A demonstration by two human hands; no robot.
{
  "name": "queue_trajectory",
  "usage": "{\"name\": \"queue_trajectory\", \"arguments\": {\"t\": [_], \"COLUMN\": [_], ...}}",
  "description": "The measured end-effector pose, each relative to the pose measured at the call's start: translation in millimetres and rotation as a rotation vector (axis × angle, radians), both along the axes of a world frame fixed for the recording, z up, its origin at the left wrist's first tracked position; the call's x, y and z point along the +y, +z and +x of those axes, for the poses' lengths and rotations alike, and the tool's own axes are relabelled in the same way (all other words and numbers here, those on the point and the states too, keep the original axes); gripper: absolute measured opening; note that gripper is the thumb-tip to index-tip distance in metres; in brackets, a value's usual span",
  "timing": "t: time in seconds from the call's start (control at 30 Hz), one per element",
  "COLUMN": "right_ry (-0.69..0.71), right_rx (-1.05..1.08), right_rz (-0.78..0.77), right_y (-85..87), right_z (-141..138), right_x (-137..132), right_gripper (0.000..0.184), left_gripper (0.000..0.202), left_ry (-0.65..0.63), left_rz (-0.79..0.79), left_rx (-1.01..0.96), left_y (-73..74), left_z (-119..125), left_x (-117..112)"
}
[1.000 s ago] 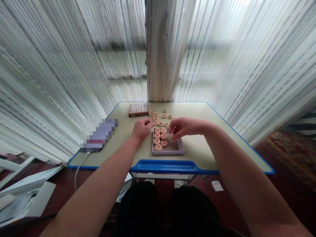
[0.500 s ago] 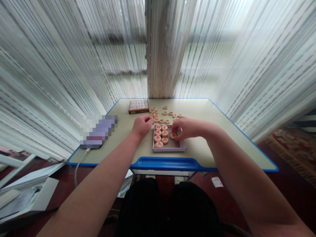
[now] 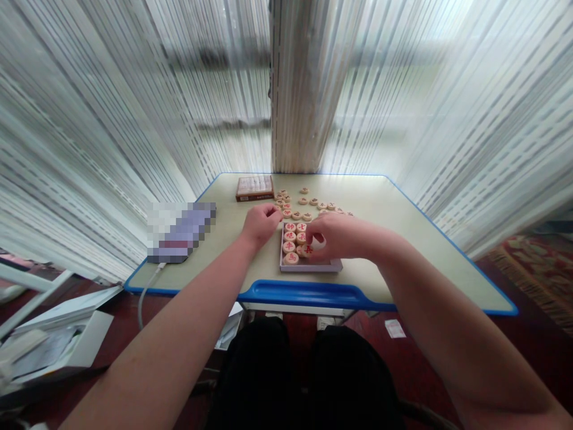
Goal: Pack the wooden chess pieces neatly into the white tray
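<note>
A shallow white box tray (image 3: pixel 283 263) lies near the front of the table, with red-lettered Chinese chess pieces (image 3: pixel 290 259) set in rows along its left side. My right hand (image 3: pixel 335 233) reaches over the tray and pinches a Chinese chess piece (image 3: pixel 308 251) between thumb and fingers. That piece is tilted and overlaps the second column; the fingers cover part of it. Just left of the tray, my left hand (image 3: pixel 261 223) rests with its fingers curled together; whether anything is in them is hidden. Loose chess pieces (image 3: pixel 296 215) lie beyond the tray.
A brown-edged box lid (image 3: pixel 255 188) lies at the back left. On the left of the table (image 3: pixel 215 263) is a blurred-out device (image 3: pixel 188 230) with a white cable (image 3: pixel 143 298). A blue trough (image 3: pixel 308 292) forms the front edge, and curtains hang behind.
My right hand has moved left within the tray, lifting and tilting the chess piece beside the second column. My left hand stays almost in place. The view has shifted slightly.
</note>
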State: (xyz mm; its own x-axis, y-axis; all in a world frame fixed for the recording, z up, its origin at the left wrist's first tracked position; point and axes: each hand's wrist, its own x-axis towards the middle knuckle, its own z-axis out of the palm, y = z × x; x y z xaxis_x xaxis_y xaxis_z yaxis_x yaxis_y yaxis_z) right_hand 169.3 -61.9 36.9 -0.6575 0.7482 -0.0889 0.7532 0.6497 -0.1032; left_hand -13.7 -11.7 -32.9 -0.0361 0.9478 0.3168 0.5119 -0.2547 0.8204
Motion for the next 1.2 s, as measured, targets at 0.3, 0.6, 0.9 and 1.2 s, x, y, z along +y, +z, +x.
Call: {"name": "queue_trajectory", "arguments": {"t": [0.3, 0.6, 0.9, 1.2], "right_ry": [0.029, 0.086, 0.096, 0.086], "right_rx": [0.062, 0.135, 0.16, 0.161], "right_rz": [0.065, 0.06, 0.076, 0.069], "right_y": [-5.8, -8.7, -14.9, -13.3], "right_z": [-6.4, -4.3, -5.2, -6.0], "right_x": [-4.1, -1.7, 2.7, 3.3], "right_gripper": [0.023, 0.017, 0.016, 0.013], "left_gripper": [0.017, 0.016, 0.015, 0.015], "left_ry": [0.0, -0.011, -0.03, -0.033], "left_rz": [0.013, -0.001, 0.009, 0.002], "left_rx": [0.024, 0.001, -0.02, 0.0], "left_y": [-3.5, 0.0, -1.7, 1.9], "left_z": [-0.9, 0.6, -0.1, 0.7], "left_x": [2.0, 0.3, 0.8, -2.0]}}
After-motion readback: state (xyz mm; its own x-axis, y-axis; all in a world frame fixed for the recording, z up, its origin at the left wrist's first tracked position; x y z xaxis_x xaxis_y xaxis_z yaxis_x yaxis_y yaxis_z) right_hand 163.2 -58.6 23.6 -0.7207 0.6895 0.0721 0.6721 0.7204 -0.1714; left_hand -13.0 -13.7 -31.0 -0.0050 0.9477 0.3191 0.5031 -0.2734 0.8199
